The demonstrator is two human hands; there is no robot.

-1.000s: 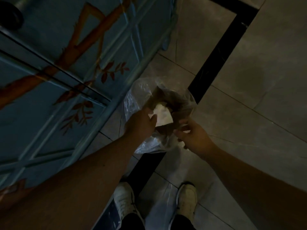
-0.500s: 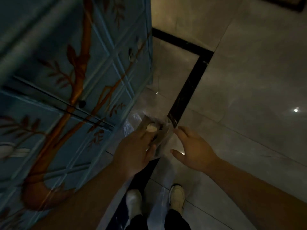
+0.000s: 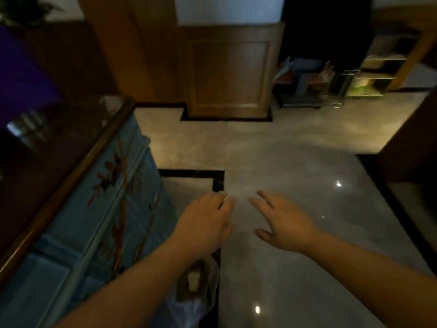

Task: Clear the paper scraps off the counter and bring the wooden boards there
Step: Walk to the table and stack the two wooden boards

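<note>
A clear plastic bag (image 3: 198, 294) holding paper scraps sits on the floor beside the blue cabinet, partly hidden under my left forearm. My left hand (image 3: 204, 223) hovers above it with fingers loosely curled and nothing in it. My right hand (image 3: 281, 223) is spread open over the tiled floor, also holding nothing. The dark counter top (image 3: 54, 152) with its brown wooden edge runs along the left. No wooden boards can be made out.
The blue painted cabinet (image 3: 99, 221) stands at my left. A wooden pillar base (image 3: 228, 74) rises ahead. A metal cart and cluttered shelves (image 3: 331, 81) are at the far right. Glossy tiled floor (image 3: 295, 162) stretches ahead and to the right.
Both hands have let go of the bag and lifted away from it. My view has risen from the floor to the room ahead.
</note>
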